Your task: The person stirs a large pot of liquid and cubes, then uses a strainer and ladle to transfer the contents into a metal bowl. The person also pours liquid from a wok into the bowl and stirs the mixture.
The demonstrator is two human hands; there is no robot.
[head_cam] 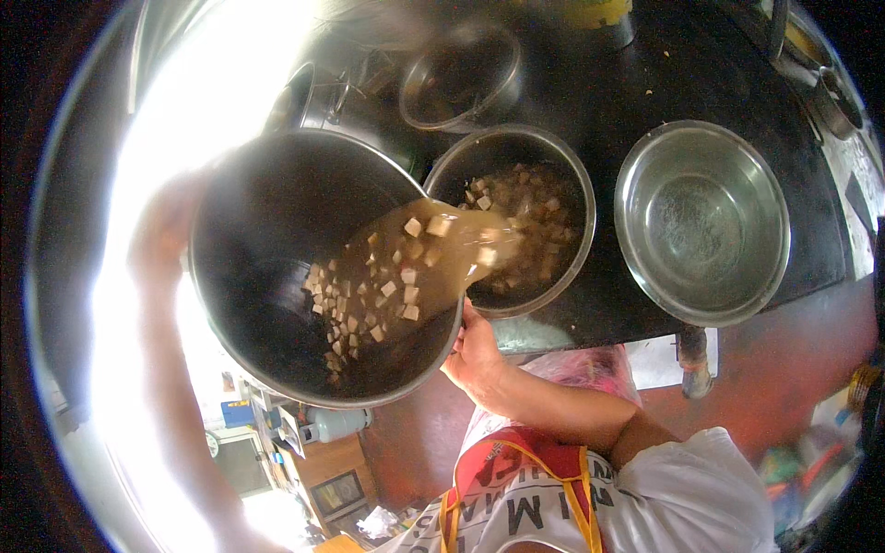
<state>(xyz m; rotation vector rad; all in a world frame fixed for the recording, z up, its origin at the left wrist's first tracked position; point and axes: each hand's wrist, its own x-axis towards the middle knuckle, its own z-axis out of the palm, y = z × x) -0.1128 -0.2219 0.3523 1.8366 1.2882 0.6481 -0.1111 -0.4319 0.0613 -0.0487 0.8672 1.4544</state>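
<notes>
A large metal pot (pixel 276 193) is tilted to the right in front of me. Brown broth (pixel 442 269) with pale, tofu-like cubes (pixel 411 294) pours over its lip into a round metal basin (pixel 588 228). More cubes and liquid lie inside that basin. My right hand (pixel 477 349) grips the pot's rim at its lower right, close to the basin's near edge. At the pot's left side, my left hand (pixel 162 221) holds the wall. Glare and blur hide its fingers. A second, wide stainless steel basin (pixel 702 221) stands to the right, its bottom showing.
Both basins stand on a dark tabletop (pixel 608 90). Behind them are another round metal vessel (pixel 460 90) and a partly seen yellow container (pixel 598 14). Below left, a gas cylinder (pixel 339 424) and a wooden cabinet (pixel 335 477) stand near the red floor (pixel 408 442).
</notes>
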